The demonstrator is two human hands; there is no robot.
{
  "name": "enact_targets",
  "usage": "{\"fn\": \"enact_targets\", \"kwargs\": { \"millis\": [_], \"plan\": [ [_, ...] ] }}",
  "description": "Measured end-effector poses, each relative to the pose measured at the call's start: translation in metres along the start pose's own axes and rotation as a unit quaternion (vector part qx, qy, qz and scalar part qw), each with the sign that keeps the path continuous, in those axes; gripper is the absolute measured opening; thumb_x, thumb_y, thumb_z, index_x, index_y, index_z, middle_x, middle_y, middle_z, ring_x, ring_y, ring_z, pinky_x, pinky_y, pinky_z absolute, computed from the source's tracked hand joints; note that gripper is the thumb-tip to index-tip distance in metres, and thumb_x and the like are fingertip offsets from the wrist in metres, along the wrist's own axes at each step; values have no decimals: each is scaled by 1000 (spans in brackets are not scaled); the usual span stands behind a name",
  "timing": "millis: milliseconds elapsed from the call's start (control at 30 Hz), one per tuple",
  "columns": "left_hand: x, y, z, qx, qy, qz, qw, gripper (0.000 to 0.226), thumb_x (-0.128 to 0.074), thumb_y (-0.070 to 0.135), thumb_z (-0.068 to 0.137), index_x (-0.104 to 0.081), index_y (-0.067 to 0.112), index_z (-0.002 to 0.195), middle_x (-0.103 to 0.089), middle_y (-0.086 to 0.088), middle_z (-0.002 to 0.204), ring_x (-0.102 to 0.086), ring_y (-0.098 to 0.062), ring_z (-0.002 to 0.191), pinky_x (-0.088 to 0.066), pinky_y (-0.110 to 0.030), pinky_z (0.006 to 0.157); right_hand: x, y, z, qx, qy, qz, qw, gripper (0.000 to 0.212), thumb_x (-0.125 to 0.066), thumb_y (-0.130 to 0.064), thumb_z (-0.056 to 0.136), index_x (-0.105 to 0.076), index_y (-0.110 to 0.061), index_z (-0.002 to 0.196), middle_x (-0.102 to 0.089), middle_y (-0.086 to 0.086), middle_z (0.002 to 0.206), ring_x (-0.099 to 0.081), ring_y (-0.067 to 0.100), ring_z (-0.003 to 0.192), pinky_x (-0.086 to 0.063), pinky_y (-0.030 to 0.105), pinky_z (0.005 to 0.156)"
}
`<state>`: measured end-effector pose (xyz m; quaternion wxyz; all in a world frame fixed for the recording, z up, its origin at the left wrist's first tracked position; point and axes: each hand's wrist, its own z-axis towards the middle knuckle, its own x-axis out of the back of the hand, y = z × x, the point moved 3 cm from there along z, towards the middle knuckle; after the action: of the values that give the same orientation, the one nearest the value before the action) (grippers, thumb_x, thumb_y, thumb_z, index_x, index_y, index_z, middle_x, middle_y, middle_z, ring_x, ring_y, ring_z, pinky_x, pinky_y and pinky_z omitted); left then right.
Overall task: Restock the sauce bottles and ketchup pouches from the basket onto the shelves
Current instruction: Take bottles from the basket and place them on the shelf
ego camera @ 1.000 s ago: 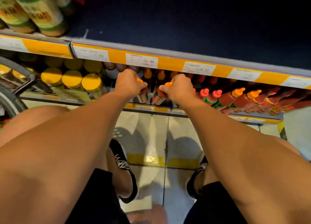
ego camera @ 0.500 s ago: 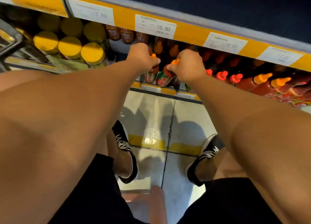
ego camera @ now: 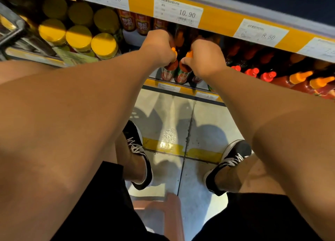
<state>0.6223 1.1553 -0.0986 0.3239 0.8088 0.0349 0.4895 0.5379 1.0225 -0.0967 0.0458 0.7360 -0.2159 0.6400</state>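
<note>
Clearly the step in hand is seating two sauce bottles on the lower shelf [ego camera: 183, 90], so start at nine o'clock with the yellow-lidded jars [ego camera: 104, 45], which stand well apart from the work and need no touching. Next, toward eleven o'clock, the left hand [ego camera: 159, 47] has its grip clamped on the neck of the left sauce bottle [ego camera: 169, 71], orange nozzle poking out by the thumb. Just beside it at twelve o'clock, the right hand [ego camera: 206, 59] is likewise clamped on the right sauce bottle [ego camera: 184, 73]; the two bottles are nearly touching. To do this well, I would lower both bases flat onto the shelf, keep them upright, push them back together under the 10.90 price tag [ego camera: 178, 11], and let go only once they stand steady. Watch the red-capped bottles [ego camera: 252, 72] at two o'clock: the right wrist passes near them. A reddish basket rim [ego camera: 174, 204] shows at six o'clock.
</note>
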Motion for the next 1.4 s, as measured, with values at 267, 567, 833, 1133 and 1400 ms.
{"fn": "enact_targets", "kwargs": {
  "millis": [267,567,833,1133,1400],
  "plan": [
    [-1,-10,2,13,23,-32,999,19,-79,25,85,-71,11,74,-71,-8,80,-74,-23,81,-64,-40,74,-4,3,-3,-18,1,12,1000,29,-74,-41,88,-58,-17,82,-59,5,81,-62,33,82,-54,43,70],
    [-5,-5,2,-1,9,-47,999,14,-79,24,87,-71,17,79,-65,3,72,-66,-11,67,-49,-21,52,-2,4,-8,-13,8,4,1000,25,-75,-32,92,-58,-16,84,-61,8,88,-62,32,80,-55,44,71],
    [-7,-6,0,-1,3,-63,998,11,-81,23,86,-78,14,92,-72,-1,80,-72,-15,72,-61,-27,64,12,7,-11,-12,15,58,998,39,-61,-50,96,-59,-18,75,-57,2,70,-57,24,70,-42,34,62],
    [-9,-6,1,6,2,-72,997,9,-83,22,85,-79,15,90,-71,0,81,-72,-17,80,-64,-39,77,21,47,-26,-73,15,16,997,17,-57,-28,97,-64,-15,88,-63,10,85,-63,35,86,-52,41,73],
    [-10,-6,1,10,6,-81,997,9,-81,22,87,-79,15,93,-71,-1,82,-71,-17,80,-64,-38,76,15,53,-21,-75,-4,24,997,22,-67,-35,98,-65,-13,101,-63,8,92,-61,30,89,-54,43,80]
  ]
}}
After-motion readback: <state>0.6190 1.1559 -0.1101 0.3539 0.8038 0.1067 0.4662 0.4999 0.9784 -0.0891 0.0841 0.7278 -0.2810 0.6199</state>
